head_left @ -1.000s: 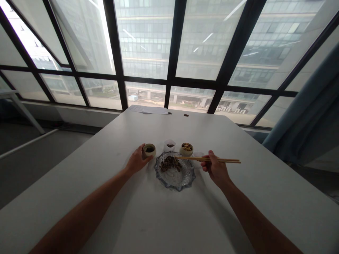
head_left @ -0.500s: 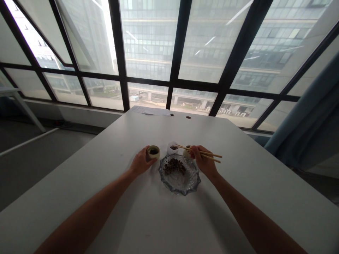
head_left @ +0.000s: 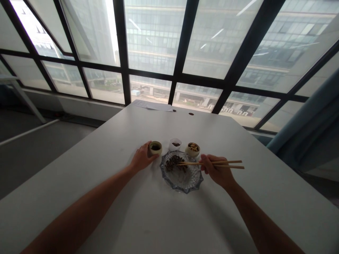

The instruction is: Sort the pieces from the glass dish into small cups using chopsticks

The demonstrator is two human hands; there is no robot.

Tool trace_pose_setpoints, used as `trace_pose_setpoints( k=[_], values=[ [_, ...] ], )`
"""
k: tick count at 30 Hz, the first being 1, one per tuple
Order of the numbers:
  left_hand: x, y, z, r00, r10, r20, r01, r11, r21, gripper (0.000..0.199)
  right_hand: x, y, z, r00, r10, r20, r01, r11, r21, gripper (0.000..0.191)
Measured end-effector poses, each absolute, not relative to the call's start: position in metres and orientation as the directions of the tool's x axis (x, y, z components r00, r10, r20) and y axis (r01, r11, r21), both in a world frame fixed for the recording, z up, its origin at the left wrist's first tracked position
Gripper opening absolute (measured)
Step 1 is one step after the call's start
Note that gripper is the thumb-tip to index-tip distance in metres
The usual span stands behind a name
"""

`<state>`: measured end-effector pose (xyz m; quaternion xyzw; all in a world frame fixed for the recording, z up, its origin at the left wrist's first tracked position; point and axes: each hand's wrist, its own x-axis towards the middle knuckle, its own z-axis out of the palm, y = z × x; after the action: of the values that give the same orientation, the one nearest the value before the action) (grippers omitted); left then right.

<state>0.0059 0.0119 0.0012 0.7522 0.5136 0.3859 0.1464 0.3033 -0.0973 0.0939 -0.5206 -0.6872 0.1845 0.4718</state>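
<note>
My left hand (head_left: 142,156) wraps round the left side of a small pale cup (head_left: 155,148) with dark contents. In my right hand (head_left: 215,170) is a pair of wooden chopsticks (head_left: 224,164); their tips touch the dark brown pieces (head_left: 176,163) lying in a scalloped glass bowl (head_left: 185,181). Behind the bowl stand a white cup (head_left: 175,144) with a few dark pieces inside and a pale cup (head_left: 192,149) holding yellowish-brown pieces. Whether the chopsticks pinch a piece is too small to tell.
The white table (head_left: 148,211) reaches to the window. Papers (head_left: 153,106) lie at its far edge beside two round holes. A blue curtain (head_left: 309,120) hangs at the right, and another table (head_left: 26,95) stands at the far left.
My right hand has moved right and toward me, bringing the chopstick tips from the white cup down into the glass bowl. The right pale cup is now uncovered. My left hand still holds its cup.
</note>
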Motion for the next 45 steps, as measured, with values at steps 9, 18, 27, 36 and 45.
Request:
trace_pose_setpoints(
  k=[9, 18, 27, 36, 45],
  values=[
    [0.005, 0.011, 0.002, 0.175, 0.884, 0.434, 0.658, -0.432, 0.617, 0.069, 0.302, -0.096, 0.08, -0.043, 0.868, 0.494, 0.568, 0.428, -0.703, 0.052],
    [0.005, 0.012, 0.001, 0.181, 0.888, 0.422, 0.656, -0.429, 0.621, 0.07, 0.302, -0.096, 0.072, -0.004, 0.889, 0.459, 0.511, 0.396, -0.763, 0.053],
    [0.004, 0.012, 0.002, 0.179, 0.881, 0.438, 0.641, -0.442, 0.627, 0.069, 0.319, -0.091, 0.06, 0.31, 0.915, 0.26, 0.054, 0.256, -0.965, 0.057],
    [0.003, 0.012, 0.001, 0.168, 0.873, 0.458, 0.587, -0.462, 0.665, 0.07, 0.332, -0.082, 0.048, 0.406, 0.908, 0.105, -0.201, 0.201, -0.959, 0.058],
    [0.002, 0.009, 0.003, 0.181, 0.789, 0.587, 0.439, -0.599, 0.67, 0.068, 0.324, -0.1, 0.063, 0.413, 0.806, 0.424, 0.221, 0.363, -0.905, 0.056]
  ],
)
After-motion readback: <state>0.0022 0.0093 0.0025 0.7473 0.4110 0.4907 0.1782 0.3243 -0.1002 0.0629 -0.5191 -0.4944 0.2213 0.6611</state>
